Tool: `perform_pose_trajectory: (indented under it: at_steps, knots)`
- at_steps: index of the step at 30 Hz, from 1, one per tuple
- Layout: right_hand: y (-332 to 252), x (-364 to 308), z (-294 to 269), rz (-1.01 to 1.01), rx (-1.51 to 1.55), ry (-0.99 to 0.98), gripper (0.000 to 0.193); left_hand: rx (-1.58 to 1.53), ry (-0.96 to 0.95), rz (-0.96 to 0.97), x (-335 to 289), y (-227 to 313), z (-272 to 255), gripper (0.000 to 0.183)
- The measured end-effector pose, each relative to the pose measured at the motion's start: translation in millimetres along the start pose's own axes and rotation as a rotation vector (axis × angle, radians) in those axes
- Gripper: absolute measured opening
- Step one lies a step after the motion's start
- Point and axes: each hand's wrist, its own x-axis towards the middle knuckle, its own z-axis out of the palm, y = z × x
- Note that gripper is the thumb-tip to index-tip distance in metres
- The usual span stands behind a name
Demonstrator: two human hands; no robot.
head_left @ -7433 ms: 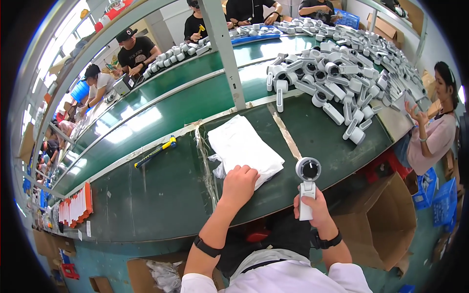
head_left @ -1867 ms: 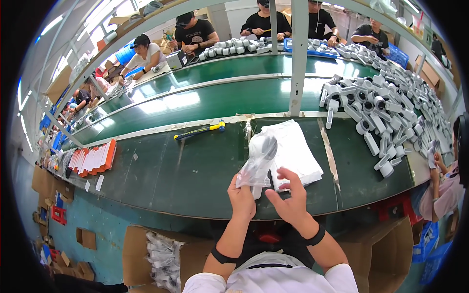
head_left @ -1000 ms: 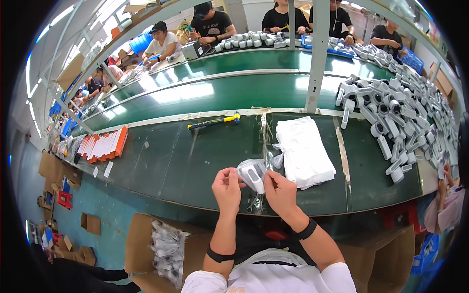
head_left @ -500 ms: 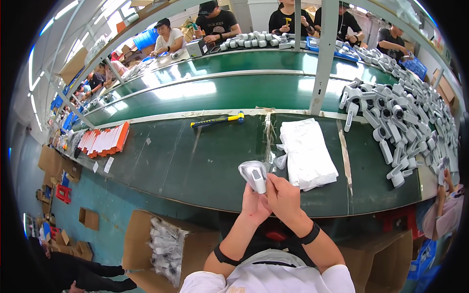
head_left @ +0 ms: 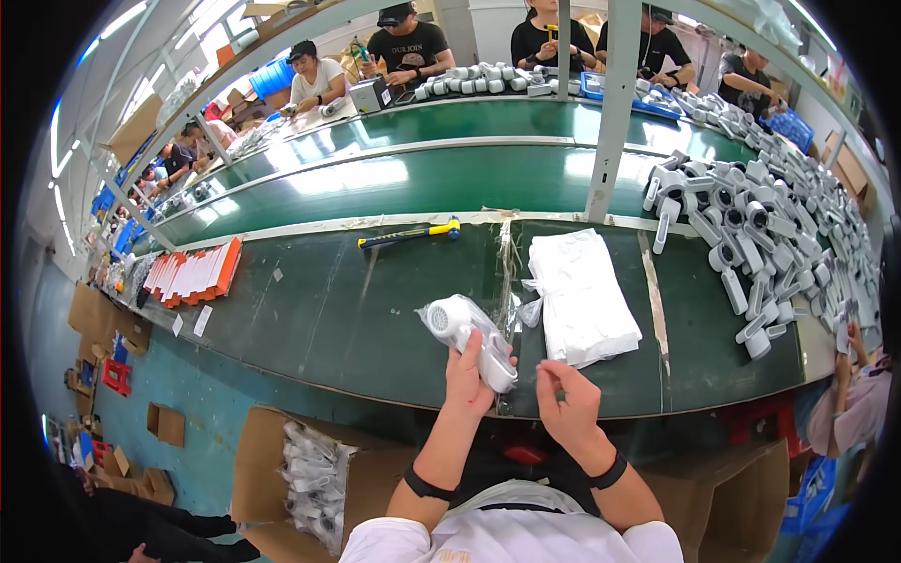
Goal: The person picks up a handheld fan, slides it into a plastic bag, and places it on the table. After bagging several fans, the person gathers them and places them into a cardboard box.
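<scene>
My left hand grips a white hair dryer wrapped in a clear plastic bag, its round head pointing up and left over the near edge of the green work table. Beside it, my right hand hovers with fingers curled loosely and apart, holding nothing. A stack of clear plastic bags lies flat on the table just beyond my right hand.
A large heap of unbagged white hair dryers covers the table's right side. A yellow-handled hammer lies at the table's far edge. An open cardboard box with bagged dryers stands on the floor at lower left. Other workers sit across the conveyor.
The dryer went from bare to bagged. My right hand has let go of the bag and drawn back to the right. The left hand keeps hold, swinging the dryer slightly left.
</scene>
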Motion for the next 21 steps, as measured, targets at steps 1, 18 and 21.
perform_pose_trajectory:
  at_steps: [1,18,21]
  knots:
    - [-1,6,0,-0.025,0.001,-0.032,0.023,0.170,0.006,0.068,-5,3,8,0.041]
    - [6,24,13,0.182,0.103,-0.151,0.015,0.041,-0.154,0.021,-10,15,-9,0.040]
    - [7,20,9,0.058,-0.006,-0.078,0.015,0.038,-0.114,-0.014,-10,19,-12,0.038]
